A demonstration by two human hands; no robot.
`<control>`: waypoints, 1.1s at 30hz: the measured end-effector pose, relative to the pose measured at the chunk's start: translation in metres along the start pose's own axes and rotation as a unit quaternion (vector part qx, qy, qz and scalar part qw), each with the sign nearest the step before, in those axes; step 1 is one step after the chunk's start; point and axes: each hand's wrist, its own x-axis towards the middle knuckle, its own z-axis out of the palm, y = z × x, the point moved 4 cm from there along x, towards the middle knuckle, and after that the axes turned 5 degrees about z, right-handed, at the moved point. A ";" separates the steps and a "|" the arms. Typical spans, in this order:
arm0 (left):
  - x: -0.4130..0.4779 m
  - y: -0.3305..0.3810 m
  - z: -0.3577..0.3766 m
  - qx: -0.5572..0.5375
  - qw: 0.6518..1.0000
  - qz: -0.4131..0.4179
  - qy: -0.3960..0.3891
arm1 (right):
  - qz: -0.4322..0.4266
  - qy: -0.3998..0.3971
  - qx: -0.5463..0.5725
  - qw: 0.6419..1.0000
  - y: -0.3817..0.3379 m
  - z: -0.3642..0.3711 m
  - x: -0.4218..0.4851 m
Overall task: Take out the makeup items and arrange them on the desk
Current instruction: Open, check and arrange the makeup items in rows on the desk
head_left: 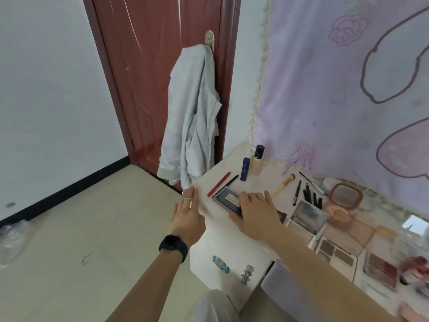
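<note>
So the right hand (257,212) is lying flat on the near end of a dark rectangular palette (226,197), fingers pretty straight and a bit spread, looks like it's nudging it into line rather than grabbing it. The left hand (188,214) is hovering at the left edge of the desk (220,235), fingers straight and together, holding nothing, black watch (173,246) on the wrist. Honestly the task is looking mostly done to me: a red pencil (219,184) and a black pencil (232,180) are lying just beside the palette, a blue tube (245,169) and a foundation bottle (257,160) are standing upright behind them, and further right a makeup brush (284,184), some black liners (311,196), an open mirror compact (310,216), a round pink compact (346,196) and eyeshadow palettes (336,253) are sitting in rough rows. A lavender pouch (283,287) is sitting at the near edge, can't tell if anything's left inside, so maybe just tidying remains. Two hair clips (220,263) are lying on the near end of the white desk. A pink rose-print cloth (348,89) is hanging behind, a grey garment (192,117) is hanging off the handle of the red-brown door (144,77), and beige floor tiles (81,228) are running off to the left.
</note>
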 end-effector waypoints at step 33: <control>-0.126 0.260 0.035 -0.605 0.733 0.054 -0.306 | 0.204 0.121 0.537 0.810 0.141 -0.028 -0.275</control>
